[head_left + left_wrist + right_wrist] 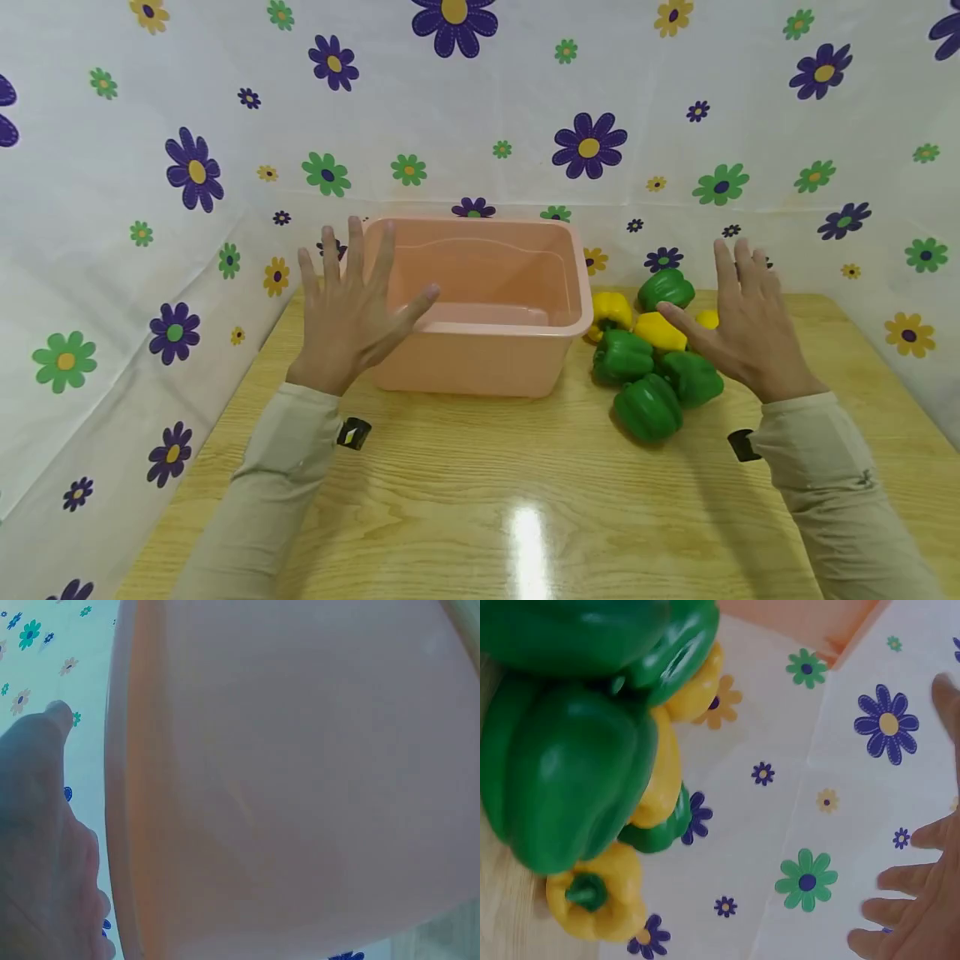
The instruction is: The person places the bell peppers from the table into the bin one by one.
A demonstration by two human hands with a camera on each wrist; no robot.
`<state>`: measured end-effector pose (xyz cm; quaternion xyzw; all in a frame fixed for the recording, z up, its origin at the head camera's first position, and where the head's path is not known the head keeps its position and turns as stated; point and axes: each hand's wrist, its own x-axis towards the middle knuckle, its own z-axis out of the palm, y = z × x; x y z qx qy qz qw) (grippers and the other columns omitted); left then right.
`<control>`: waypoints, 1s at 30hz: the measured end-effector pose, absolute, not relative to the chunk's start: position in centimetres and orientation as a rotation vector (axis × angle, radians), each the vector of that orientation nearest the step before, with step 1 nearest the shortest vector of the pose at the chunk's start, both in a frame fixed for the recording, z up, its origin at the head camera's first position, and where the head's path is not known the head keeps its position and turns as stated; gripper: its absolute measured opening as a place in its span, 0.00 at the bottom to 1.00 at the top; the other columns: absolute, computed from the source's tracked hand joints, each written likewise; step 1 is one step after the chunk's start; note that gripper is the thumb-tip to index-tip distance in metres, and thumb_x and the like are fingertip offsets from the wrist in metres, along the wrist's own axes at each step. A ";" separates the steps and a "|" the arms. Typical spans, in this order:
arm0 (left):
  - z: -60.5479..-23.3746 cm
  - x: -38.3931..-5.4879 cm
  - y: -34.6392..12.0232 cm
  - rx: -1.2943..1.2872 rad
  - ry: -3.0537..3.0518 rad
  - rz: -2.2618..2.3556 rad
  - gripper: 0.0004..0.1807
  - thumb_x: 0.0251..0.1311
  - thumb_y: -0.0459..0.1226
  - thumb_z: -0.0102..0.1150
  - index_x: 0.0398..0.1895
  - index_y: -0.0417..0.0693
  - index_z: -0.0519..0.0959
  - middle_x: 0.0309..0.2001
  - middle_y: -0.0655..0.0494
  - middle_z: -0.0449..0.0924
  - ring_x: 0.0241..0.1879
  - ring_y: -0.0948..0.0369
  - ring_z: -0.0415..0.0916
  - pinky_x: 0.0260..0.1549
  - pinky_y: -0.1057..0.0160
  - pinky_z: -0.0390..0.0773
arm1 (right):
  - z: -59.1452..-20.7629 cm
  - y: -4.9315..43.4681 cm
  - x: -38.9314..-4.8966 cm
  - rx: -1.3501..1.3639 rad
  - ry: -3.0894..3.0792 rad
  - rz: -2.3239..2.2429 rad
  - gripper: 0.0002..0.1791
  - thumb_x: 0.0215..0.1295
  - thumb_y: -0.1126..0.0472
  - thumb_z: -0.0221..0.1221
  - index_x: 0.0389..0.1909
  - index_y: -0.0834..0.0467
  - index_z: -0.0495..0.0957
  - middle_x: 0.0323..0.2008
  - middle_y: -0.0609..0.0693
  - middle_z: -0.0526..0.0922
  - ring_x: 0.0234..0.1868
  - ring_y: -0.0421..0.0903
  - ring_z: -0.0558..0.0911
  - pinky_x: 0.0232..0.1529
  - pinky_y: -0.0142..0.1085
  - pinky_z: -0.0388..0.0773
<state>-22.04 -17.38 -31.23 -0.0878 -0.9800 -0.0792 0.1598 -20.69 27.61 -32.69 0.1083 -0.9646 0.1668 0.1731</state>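
Observation:
My left hand [348, 321] is raised with fingers spread, overlapping the left end of a pink plastic tub [480, 358] in the head view. Nothing is in its grasp. In the left wrist view the tub's wall [300, 772] fills most of the picture beside the thumb. My right hand [753, 333], also spread and holding nothing, hovers over the right side of a pile of bell peppers. Green peppers [648, 408] lie at the front of the pile and one green pepper [666, 290] at the back. Among them are yellow peppers [611, 312], one partly hidden behind the right hand.
The tub's visible inside holds nothing. It stands at the back of a light wooden table [450, 475], left of the peppers. Behind and to the left hangs a white cloth [495, 100] printed with flowers. Both wrists wear dark straps over beige sleeves [288, 450].

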 end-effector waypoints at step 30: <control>-34.3 -19.0 -16.4 -0.381 -2.689 -0.235 0.39 0.73 0.63 0.43 0.71 0.42 0.71 0.63 0.41 0.77 0.65 0.40 0.66 0.70 0.37 0.53 | -33.6 17.7 -21.4 0.593 -2.757 1.523 0.47 0.72 0.43 0.60 0.82 0.52 0.46 0.78 0.59 0.55 0.71 0.63 0.69 0.63 0.53 0.74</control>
